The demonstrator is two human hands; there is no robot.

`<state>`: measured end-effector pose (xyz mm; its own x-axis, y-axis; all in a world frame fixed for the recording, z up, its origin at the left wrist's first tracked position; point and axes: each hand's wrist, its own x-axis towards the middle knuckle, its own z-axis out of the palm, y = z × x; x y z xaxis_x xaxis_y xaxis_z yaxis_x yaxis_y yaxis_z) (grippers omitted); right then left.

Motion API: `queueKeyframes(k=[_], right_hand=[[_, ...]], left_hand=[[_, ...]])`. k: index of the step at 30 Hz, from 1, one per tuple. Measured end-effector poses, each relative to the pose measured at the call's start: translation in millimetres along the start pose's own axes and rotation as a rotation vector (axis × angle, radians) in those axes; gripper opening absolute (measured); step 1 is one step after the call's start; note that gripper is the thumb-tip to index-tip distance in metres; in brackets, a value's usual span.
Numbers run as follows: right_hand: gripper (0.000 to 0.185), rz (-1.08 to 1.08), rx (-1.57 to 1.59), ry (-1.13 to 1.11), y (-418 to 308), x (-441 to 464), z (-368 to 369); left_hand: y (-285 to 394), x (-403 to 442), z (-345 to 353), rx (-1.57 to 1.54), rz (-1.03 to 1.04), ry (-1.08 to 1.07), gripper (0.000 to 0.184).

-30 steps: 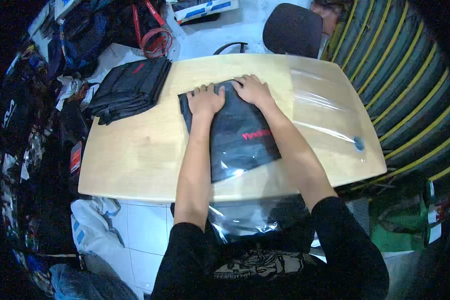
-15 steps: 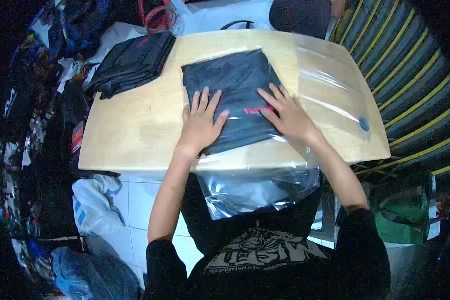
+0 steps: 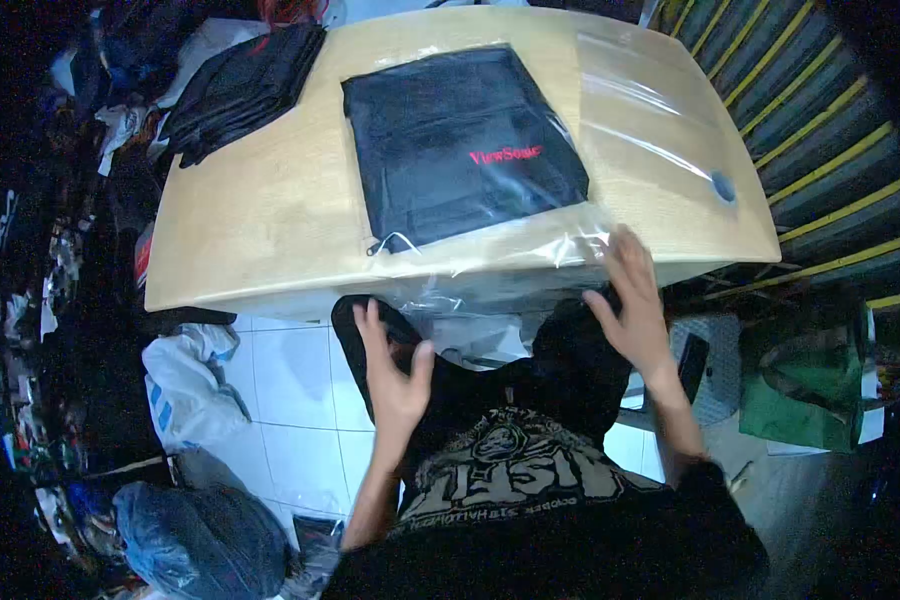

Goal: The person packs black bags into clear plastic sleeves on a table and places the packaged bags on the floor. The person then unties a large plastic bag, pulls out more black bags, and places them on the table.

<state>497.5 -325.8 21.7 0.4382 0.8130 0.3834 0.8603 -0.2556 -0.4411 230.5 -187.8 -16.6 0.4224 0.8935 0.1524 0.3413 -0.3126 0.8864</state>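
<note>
A folded black fabric bag point(image 3: 460, 130) with red "ViewSonic" lettering lies on the table inside a clear plastic sleeve point(image 3: 530, 250). The sleeve's loose end hangs over the table's front edge. My left hand point(image 3: 395, 385) is in front of that edge, below the sleeve, with fingers and thumb apart and nothing in it. Near the sleeve's right corner is my right hand point(image 3: 635, 305), slightly blurred, its thumb spread from the fingers. Whether its fingertips touch the plastic I cannot tell. A zipper pull shows at the bag's near left corner.
A stack of folded black bags point(image 3: 245, 90) sits at the far left of the wooden table point(image 3: 240, 220). Clear plastic sheets point(image 3: 650, 110) cover the table's right side. A green bag point(image 3: 805, 375) stands right, a white sack point(image 3: 195, 385) and a dark plastic bag point(image 3: 200, 540) left.
Both hands have lifted off the bag and come back toward my body, past the table's front edge. The red lettering is now uncovered. The view has tilted downward.
</note>
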Motion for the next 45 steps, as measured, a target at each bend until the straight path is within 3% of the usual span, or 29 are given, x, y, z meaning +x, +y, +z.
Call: queueKeyframes(k=[2, 4, 6, 8, 9, 11, 12, 14, 16, 17, 21, 24, 29, 32, 36, 41, 45], right_hand=[[0.045, 0.239, 0.17, 0.253, -0.6, -25.0, 4.3], [0.039, 0.65, 0.677, 0.403, -5.7, -38.9, 17.2], [0.034, 0.724, 0.799, 0.245, -6.4, -37.9, 28.1], [0.037, 0.813, 1.194, 0.16, -2.8, -38.4, 34.7], [0.035, 0.758, 1.016, 0.243, -0.9, -33.8, 37.3], [0.031, 0.66, 0.661, 0.388, 0.0, -29.5, 45.2], [0.028, 0.612, 0.677, 0.353, 9.5, -27.4, 50.7], [0.022, 0.514, 0.715, 0.273, 31.1, -25.0, 60.3], [0.015, 0.612, 0.93, 0.129, 22.9, -30.0, 48.0], [0.012, 0.65, 1.036, 0.06, 21.3, -29.1, 43.3], [0.008, 0.835, 0.881, 0.031, 39.1, -44.6, 34.4], [0.009, 0.618, 0.883, 0.066, 41.3, -52.9, 33.6], [0.008, 0.589, 1.043, -0.17, 52.5, -75.3, 19.2], [0.014, 0.69, 0.818, -0.19, 49.3, -84.7, 17.9], [0.014, 0.704, 0.972, 0.032, 46.8, -103.5, 32.0], [0.015, 0.553, 1.27, -0.013, 50.7, -122.2, 31.5], [0.02, 0.601, 0.966, 0.033, 34.4, -119.7, 19.8]], left_hand=[[3.1, -11.2, -2.8, -0.708, -0.441, 0.064, 0.068], [-6.0, -4.6, -2.2, -0.635, -0.384, -0.011, 0.052], [-15.5, 4.4, 1.2, -0.716, -0.447, -0.027, 0.047], [-29.9, 3.7, -7.8, -0.685, -0.462, -0.065, 0.043], [-31.3, 8.0, -9.0, -0.676, -0.459, -0.08, 0.041], [-28.2, 9.8, -5.6, -0.523, -0.228, 0.101, 0.035], [-26.9, 8.7, -3.4, -0.449, -0.118, 0.197, 0.031], [-29.2, 15.4, 3.0, -0.514, -0.246, 0.101, 0.027], [-35.3, 21.4, 5.1, -0.57, -0.375, 0.006, 0.023], [-38.9, 18.5, 3.9, -0.423, -0.295, -0.035, 0.022], [-59.5, 1.2, -8.7, -0.639, -0.33, -0.033, 0.024], [-50.4, -6.0, -21.1, -0.57, -0.323, -0.092, 0.029], [-47.9, -11.2, -38.2, -0.544, -0.39, -0.159, 0.037], [-47.1, -12.1, -41.9, -0.487, -0.424, -0.268, 0.033], [-48.5, -15.0, -37.1, -0.526, -0.346, -0.307, 0.026], [-45.4, -8.4, -30.2, -0.518, -0.341, -0.273, 0.016], [-39.1, -9.7, -27.2, -0.708, -0.425, -0.247, 0.015]])
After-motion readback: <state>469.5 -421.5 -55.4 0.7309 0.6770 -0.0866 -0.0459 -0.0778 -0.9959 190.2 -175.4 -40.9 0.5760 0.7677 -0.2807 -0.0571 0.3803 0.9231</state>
